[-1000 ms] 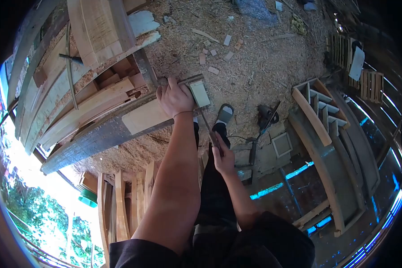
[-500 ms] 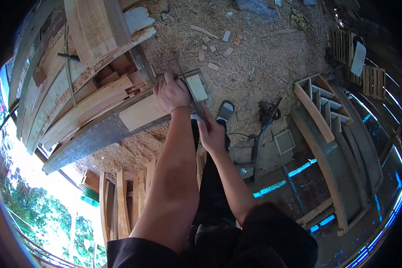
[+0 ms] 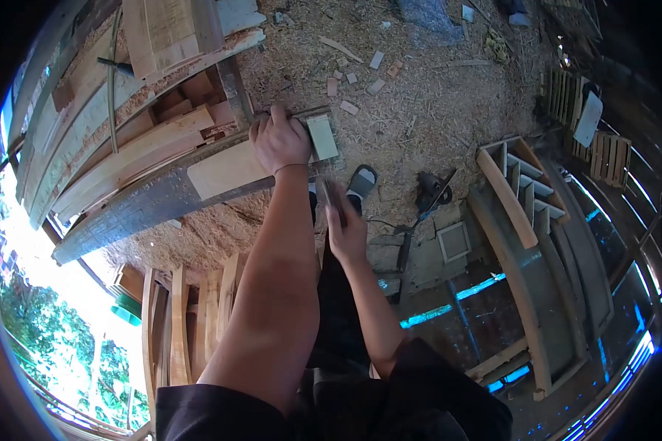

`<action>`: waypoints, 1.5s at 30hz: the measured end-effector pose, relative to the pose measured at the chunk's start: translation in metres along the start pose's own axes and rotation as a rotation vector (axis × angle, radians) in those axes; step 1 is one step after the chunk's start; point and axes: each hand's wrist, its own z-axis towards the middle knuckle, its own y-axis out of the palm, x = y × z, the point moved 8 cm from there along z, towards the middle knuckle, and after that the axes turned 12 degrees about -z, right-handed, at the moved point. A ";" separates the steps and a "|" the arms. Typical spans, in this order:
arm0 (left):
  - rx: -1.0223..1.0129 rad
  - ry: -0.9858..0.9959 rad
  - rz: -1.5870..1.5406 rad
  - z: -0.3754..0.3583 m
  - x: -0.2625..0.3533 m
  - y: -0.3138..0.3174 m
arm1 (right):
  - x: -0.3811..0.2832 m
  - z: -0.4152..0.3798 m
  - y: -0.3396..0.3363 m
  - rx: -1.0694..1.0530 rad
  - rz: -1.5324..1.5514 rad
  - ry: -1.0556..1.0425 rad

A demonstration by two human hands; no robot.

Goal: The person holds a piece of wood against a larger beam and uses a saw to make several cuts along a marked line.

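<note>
My left hand (image 3: 281, 141) presses down on a pale wooden board (image 3: 228, 173), its fingers curled over the far edge. The board lies along a thick dark beam (image 3: 125, 220). Just right of that hand, a dark line crosses the board, and its lighter end part (image 3: 322, 137) lies beyond the line. Closer to my body, my right hand (image 3: 348, 237) is closed around a saw (image 3: 329, 195). The saw is seen nearly edge-on, so little of its blade shows. It appears apart from the board's near edge.
Stacked planks (image 3: 125, 165) lie at the left beyond the beam. Small offcuts (image 3: 376, 60) are scattered over sawdust. A dark power tool (image 3: 432, 192) with a cord sits to the right, near a divided wooden frame (image 3: 518, 176). Upright boards (image 3: 178, 316) stand at lower left.
My right hand has drawn the saw back toward my body, and its blade no longer crosses the board. My left hand stays on the board. The whole view has shifted slightly.
</note>
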 end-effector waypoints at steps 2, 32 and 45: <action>0.006 0.006 0.031 0.001 0.001 0.002 | 0.050 -0.046 -0.002 0.106 -0.082 -0.180; -0.006 -0.007 0.026 -0.001 0.001 0.001 | -0.022 0.037 0.001 0.116 -0.017 -0.173; -0.026 -0.004 -0.002 -0.001 0.006 -0.001 | -0.044 0.052 -0.002 0.062 -0.009 -0.083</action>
